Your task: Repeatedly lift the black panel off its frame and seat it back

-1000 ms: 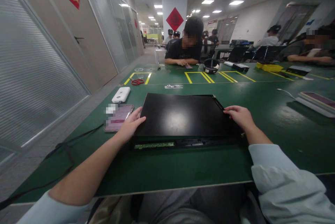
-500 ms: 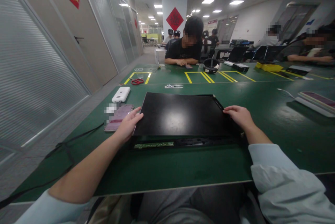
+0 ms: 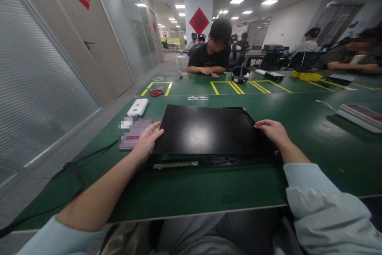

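Observation:
A glossy black screen panel [image 3: 205, 127] lies tilted and askew over a shallow black frame [image 3: 221, 162]. My left hand [image 3: 147, 140] grips the panel's left edge, thumb on top and fingers beneath. At the right side my right hand [image 3: 272, 131] is closed in a pinch on the frame's rim, close to the panel's edge; its lower fingers are hidden. Below the panel's near edge, a narrow green circuit board [image 3: 176, 165] shows inside the frame. Most of the frame's inside is covered by the panel.
On the green table [image 3: 203, 195], a phone [image 3: 135, 133] and white power bank [image 3: 137, 107] lie left, with a black strap [image 3: 98, 150]. Beyond are red scissors [image 3: 156, 92], small white pieces [image 3: 197, 98] and a headset [image 3: 240, 74]. Another person [image 3: 210, 50] sits opposite. A white-cased device [image 3: 359, 119] lies right.
Both hands keep their grip, and the panel and frame stay practically where they were. Only a very slight shift of the view shows.

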### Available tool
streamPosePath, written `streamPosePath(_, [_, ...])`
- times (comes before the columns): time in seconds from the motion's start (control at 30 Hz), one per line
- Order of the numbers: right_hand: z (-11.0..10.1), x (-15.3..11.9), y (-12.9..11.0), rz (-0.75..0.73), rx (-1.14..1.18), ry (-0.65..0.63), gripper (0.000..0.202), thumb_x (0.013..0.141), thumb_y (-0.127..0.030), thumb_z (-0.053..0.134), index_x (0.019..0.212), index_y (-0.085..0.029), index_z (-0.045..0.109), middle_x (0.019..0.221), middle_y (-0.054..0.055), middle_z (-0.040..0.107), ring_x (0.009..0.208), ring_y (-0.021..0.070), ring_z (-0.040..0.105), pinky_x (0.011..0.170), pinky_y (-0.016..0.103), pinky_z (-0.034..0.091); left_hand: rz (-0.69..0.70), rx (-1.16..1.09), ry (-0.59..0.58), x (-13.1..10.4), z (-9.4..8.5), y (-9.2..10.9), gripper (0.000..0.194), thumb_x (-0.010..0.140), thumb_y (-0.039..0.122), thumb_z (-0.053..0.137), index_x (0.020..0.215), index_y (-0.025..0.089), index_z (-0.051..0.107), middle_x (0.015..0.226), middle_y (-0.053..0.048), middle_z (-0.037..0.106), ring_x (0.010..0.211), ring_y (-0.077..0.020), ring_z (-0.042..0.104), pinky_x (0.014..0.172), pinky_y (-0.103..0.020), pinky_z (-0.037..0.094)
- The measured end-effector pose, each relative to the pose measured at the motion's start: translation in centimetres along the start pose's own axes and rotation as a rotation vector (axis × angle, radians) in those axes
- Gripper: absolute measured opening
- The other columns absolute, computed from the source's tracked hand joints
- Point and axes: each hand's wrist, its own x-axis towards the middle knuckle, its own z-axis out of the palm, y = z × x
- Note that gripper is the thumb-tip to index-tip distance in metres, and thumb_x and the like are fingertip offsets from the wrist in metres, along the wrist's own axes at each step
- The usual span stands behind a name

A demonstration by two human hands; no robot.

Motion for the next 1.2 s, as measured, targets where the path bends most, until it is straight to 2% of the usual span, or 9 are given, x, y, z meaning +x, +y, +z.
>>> streamPosePath(0.1, [0.0, 0.1, 0.1, 0.006, 0.023, -0.013, 0.016, 0.062, -0.032, 0.07, 0.074, -0.025, 0.079, 0.088, 0.004, 0.078, 0.093, 0.0266, 0.067, 0.09, 0.039, 0.047, 0.008, -0.002, 0.004, 0.1, 0.0, -0.1, 0.051, 0.077, 0.015, 0.074, 0.127, 0.018, 0.064, 0.105, -0.009, 0.08, 0.099, -0.0263, 0.076, 0.08, -0.032, 0.063])
streamPosePath(0.23, [0.1, 0.0, 0.1, 0.017, 0.026, -0.01, 0.018, 0.061, -0.033, 0.07, 0.074, -0.025, 0.079, 0.088, 0.005, 0.078, 0.092, 0.0265, 0.067, 0.089, 0.039, 0.047, 0.057, 0.006, 0.007, 0.2, 0.0, -0.3, 0.048, 0.075, 0.016, 0.075, 0.122, 0.018, 0.067, 0.117, -0.011, 0.077, 0.113, -0.0265, 0.071, 0.094, -0.034, 0.059])
streamPosePath(0.37, [0.0, -0.1, 0.1, 0.006, 0.044, -0.005, 0.018, 0.06, -0.033, 0.07, 0.073, -0.024, 0.078, 0.086, 0.005, 0.078, 0.091, 0.0264, 0.067, 0.089, 0.039, 0.047, 0.102, 0.096, 0.002, 0.5, -0.5, -0.7, 0.05, 0.074, 0.024, 0.077, 0.123, 0.018, 0.069, 0.131, -0.012, 0.071, 0.126, -0.032, 0.064, 0.105, -0.042, 0.053])
streamPosePath(0.5, [0.0, 0.0, 0.2, -0.007, 0.056, -0.018, 0.019, 0.061, -0.033, 0.068, 0.073, -0.024, 0.079, 0.085, 0.004, 0.078, 0.091, 0.0257, 0.067, 0.09, 0.039, 0.046, 0.242, 0.383, 0.066, 1.6, -1.7, -1.3, 0.048, 0.076, 0.032, 0.073, 0.122, 0.018, 0.071, 0.16, -0.014, 0.047, 0.15, -0.0333, 0.038, 0.122, -0.046, 0.031])
streamPosePath(0.57, [0.0, 0.0, 0.3, -0.012, 0.053, -0.015, 0.018, 0.061, -0.033, 0.068, 0.073, -0.024, 0.079, 0.085, 0.004, 0.078, 0.09, 0.0256, 0.067, 0.089, 0.039, 0.047, 0.284, 0.487, 0.053, 2.2, -2.3, -1.6, 0.048, 0.076, 0.036, 0.072, 0.121, 0.019, 0.072, 0.161, -0.014, 0.044, 0.152, -0.033, 0.034, 0.125, -0.047, 0.024])
streamPosePath(0.8, [0.2, 0.2, 0.6, -0.003, 0.124, -0.018, 0.023, 0.059, -0.037, 0.073, 0.075, -0.021, 0.079, 0.079, 0.007, 0.076, 0.076, 0.0225, 0.065, 0.07, 0.033, 0.048, 0.307, 0.735, 0.017, 3.3, -3.5, -2.6, 0.055, 0.075, 0.043, 0.069, 0.123, 0.017, 0.071, 0.159, -0.018, 0.046, 0.15, -0.0348, 0.038, 0.122, -0.05, 0.027])
streamPosePath(0.93, [0.2, 0.2, 0.6, 0.031, 0.168, -0.028, 0.024, 0.06, -0.036, 0.073, 0.077, -0.02, 0.078, 0.081, 0.008, 0.076, 0.075, 0.0215, 0.064, 0.069, 0.033, 0.048, 0.291, 0.847, 0.001, 3.2, -3.4, -2.5, 0.057, 0.076, 0.044, 0.066, 0.124, 0.014, 0.071, 0.159, -0.019, 0.044, 0.147, -0.0371, 0.041, 0.121, -0.052, 0.03])
streamPosePath(1.03, [0.2, 0.1, 0.5, 0.043, 0.182, -0.029, 0.024, 0.061, -0.037, 0.074, 0.077, -0.019, 0.078, 0.08, 0.008, 0.076, 0.072, 0.0209, 0.063, 0.068, 0.034, 0.048, 0.294, 0.899, -0.002, 3.0, -3.4, -2.4, 0.059, 0.077, 0.044, 0.065, 0.125, 0.012, 0.07, 0.159, -0.02, 0.044, 0.147, -0.0374, 0.041, 0.121, -0.052, 0.03])
streamPosePath(1.2, [0.1, 0.2, 0.6, 0.057, 0.202, -0.022, 0.024, 0.056, -0.034, 0.077, 0.075, -0.02, 0.079, 0.069, 0.007, 0.072, 0.059, 0.0173, 0.054, 0.057, 0.031, 0.041, 0.314, 0.916, -0.015, 3.0, -3.3, -2.5, 0.051, 0.075, 0.041, 0.066, 0.118, 0.017, 0.073, 0.157, -0.016, 0.049, 0.146, -0.0364, 0.043, 0.121, -0.051, 0.031])
